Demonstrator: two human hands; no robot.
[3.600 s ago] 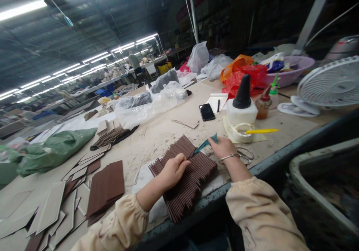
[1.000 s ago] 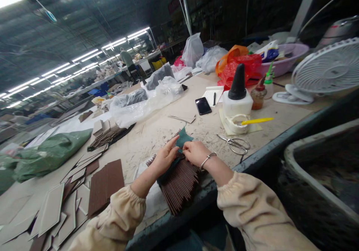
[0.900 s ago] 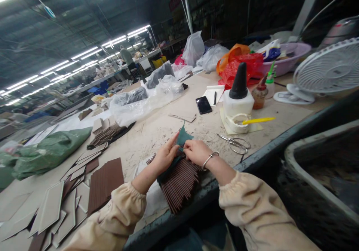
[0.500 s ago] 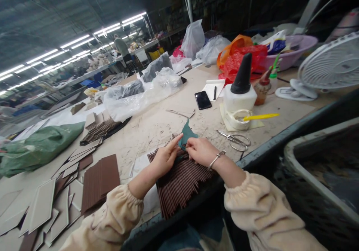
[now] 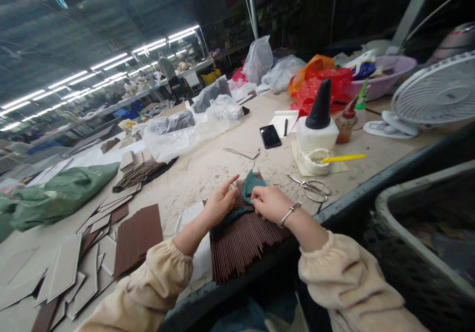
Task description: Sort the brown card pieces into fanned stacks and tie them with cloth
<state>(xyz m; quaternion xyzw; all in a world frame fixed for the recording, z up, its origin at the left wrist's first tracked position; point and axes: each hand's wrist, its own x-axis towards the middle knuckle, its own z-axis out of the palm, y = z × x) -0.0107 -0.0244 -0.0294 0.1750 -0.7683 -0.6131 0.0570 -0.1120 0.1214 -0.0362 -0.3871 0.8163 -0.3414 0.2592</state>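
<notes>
A row of thin brown strips (image 5: 245, 245) lies side by side at the table's front edge. My right hand (image 5: 270, 203), with a bracelet at its wrist, is closed on a teal cloth (image 5: 252, 183) over the strips. To its left, my left hand (image 5: 221, 204) rests at the strips' left side, index finger stretched out and the other fingers partly curled. Part of the teal cloth passes by its palm; whether it grips the cloth is hidden.
Scissors (image 5: 310, 187), a white glue bottle (image 5: 317, 139) and a phone (image 5: 270, 136) stand or lie beyond on the right. Brown panels (image 5: 137, 238) are stacked at the left. A white fan (image 5: 438, 92) is at the far right, above a crate (image 5: 393, 208).
My left hand has moved slightly left, away from the upright piece of teal cloth. My right hand still holds the cloth. The whole view has shifted a little.
</notes>
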